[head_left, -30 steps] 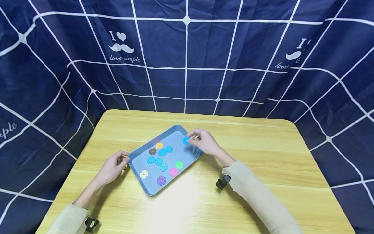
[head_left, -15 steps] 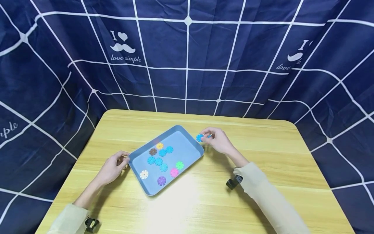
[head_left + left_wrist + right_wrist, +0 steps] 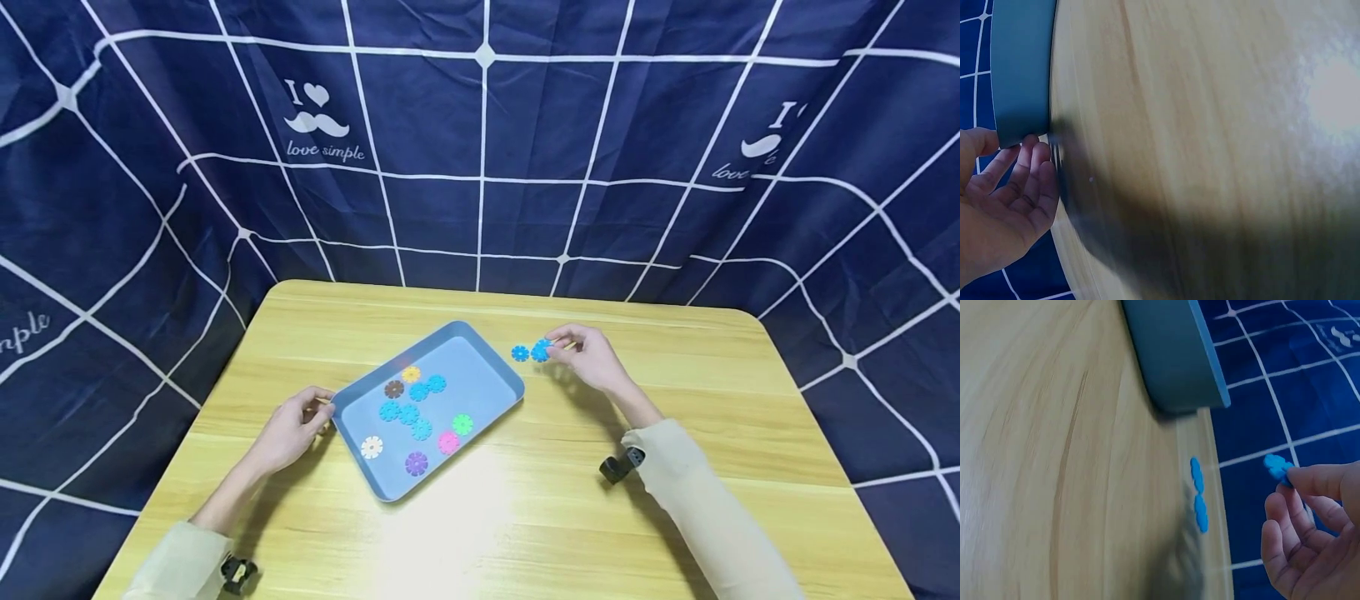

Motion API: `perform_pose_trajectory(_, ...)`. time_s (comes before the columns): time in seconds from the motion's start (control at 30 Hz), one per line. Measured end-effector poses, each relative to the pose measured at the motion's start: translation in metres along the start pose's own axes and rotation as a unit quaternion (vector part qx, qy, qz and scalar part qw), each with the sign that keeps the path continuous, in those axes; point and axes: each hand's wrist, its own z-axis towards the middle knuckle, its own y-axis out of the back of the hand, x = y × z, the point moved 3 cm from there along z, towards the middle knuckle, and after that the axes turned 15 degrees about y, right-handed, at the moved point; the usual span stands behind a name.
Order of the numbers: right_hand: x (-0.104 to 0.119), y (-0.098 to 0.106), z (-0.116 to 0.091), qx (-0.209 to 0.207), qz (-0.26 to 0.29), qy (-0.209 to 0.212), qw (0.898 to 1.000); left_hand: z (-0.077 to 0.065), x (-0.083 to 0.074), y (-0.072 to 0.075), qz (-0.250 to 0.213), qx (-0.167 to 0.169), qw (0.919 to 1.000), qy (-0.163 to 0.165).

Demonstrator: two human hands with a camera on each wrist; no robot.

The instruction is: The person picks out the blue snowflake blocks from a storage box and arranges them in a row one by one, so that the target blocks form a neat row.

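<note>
My right hand (image 3: 592, 357) pinches a blue notched plastic snowflake disc (image 3: 1277, 466) between thumb and fingers, raised above the table. Close to it, two more blue discs (image 3: 520, 353) lie side by side on the wood, right of the tray; in the right wrist view they appear nearly edge-on. With thumb and fingertips my left hand (image 3: 288, 429) holds the left corner of a blue-grey tray (image 3: 491, 417). Inside the tray lie several blue discs (image 3: 408, 413), plus a yellow (image 3: 411, 374), brown (image 3: 393, 389), cream (image 3: 371, 447), purple (image 3: 416, 464), pink (image 3: 448, 442) and green disc (image 3: 462, 424).
The wooden table (image 3: 675, 467) has rounded far corners, and a bright glare spot lies in front of the tray. Dark blue curtain (image 3: 420, 125) with white lines surrounds its back and sides. A small black device sits at each wrist.
My right hand has moved right, from over the tray to beyond its right end, carrying a blue disc. Two blue discs now show on the table there. My left hand stays at the tray corner.
</note>
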Motion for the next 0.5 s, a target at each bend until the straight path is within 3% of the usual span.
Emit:
perform_pose_trajectory(0.3, -0.029, 0.010, -0.003, -0.013, 0.035, -0.026, 0.999, -0.001, 0.000, -0.002, -0.008, 0.000, 1.0000, -0.003)
perform_pose_trajectory(0.5, -0.046, 0.011, -0.004, -0.018, 0.024, -0.040, 0.999, 0.000, 0.001, -0.002, -0.010, 0.001, 0.9999, -0.003)
